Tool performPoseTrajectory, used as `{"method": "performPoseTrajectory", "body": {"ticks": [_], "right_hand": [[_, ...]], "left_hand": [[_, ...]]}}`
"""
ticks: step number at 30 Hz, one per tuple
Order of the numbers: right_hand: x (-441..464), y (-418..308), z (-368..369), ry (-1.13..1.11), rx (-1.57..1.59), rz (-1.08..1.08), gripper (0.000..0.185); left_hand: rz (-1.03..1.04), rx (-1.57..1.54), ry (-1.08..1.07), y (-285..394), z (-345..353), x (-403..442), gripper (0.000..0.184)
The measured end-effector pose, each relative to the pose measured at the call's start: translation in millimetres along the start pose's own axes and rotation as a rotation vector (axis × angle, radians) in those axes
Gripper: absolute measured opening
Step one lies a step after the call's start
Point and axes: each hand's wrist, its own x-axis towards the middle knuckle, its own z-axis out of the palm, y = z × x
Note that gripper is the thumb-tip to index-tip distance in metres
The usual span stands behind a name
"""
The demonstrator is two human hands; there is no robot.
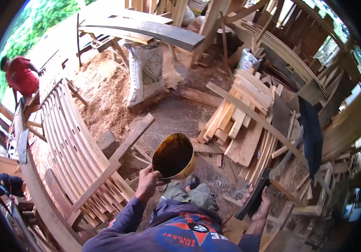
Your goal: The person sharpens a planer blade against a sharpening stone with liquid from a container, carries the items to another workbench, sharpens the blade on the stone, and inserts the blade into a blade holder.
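Note:
My left hand (148, 183) is closed on the rim of a yellow bucket (187, 170), tilted so its dark brown-stained inside faces up toward me. In my right hand (259, 208) is a long, flat black tool (254, 195), held at a slant with the fingers wrapped round it; its exact kind I cannot make out. Both hands are apart, the bucket in front of my body and the black tool off to the right. To the left of the bucket lie long slotted wooden strips (73, 132) side by side on supports.
A filled white sack (146, 71) stands on wood shavings (100, 84). Stacked boards (247, 101) are on the right, with a long plank (256, 119) slanting across them. A grey board (146, 28) rests on trestles. A person in a red shirt (22, 75) is at far left.

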Motion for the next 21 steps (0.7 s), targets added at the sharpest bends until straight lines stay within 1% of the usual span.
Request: {"method": "performPoseTrajectory", "body": {"ticks": [1,2,3,5,7,9,11,14,16,18,19,20,21], "right_hand": [[25,-18,11,-0.007,-0.011,0.036,0.04],[48,-33,24,0.016,-0.06,0.029,0.041],[72,-48,35,-0.007,-0.057,0.03,0.041],[114,-70,55,-0.126,-0.071,0.023,0.041],[152,-83,71,-0.098,-0.06,0.051,0.041],[197,-88,77,-0.034,-0.049,0.045,0.044],[244,-88,80,0.032,-0.044,0.08,0.052],[319,-89,102,0.049,-0.052,0.085,0.052],[371,-89,130,-0.014,-0.048,0.04,0.043],[428,-90,160,0.032,-0.008,0.047,0.043],[466,-92,185,0.049,0.023,0.068,0.043],[498,-95,213,-0.005,0.007,0.006,0.042],[534,-97,240,-0.019,0.006,0.018,0.04]], "left_hand": [[0.015,-0.005,0.025,13,11,9,0.039],[0.029,-0.028,0.065,27,21,23,0.039],[0.04,-0.049,0.097,42,31,39,0.038],[0.059,-0.063,0.124,73,46,71,0.037],[0.11,-0.039,0.133,106,58,103,0.038],[0.141,-0.073,0.152,132,61,145,0.031],[0.143,-0.07,0.194,162,61,186,0.031],[0.176,-0.052,0.196,217,71,259,0.032],[0.216,-0.025,0.208,254,79,319,0.032],[0.198,-0.037,0.24,287,79,384,0.032],[0.206,-0.071,0.254,310,84,417,0.033],[0.169,-0.039,0.23,332,89,447,0.036],[0.189,-0.035,0.207,351,92,476,0.037]]}}
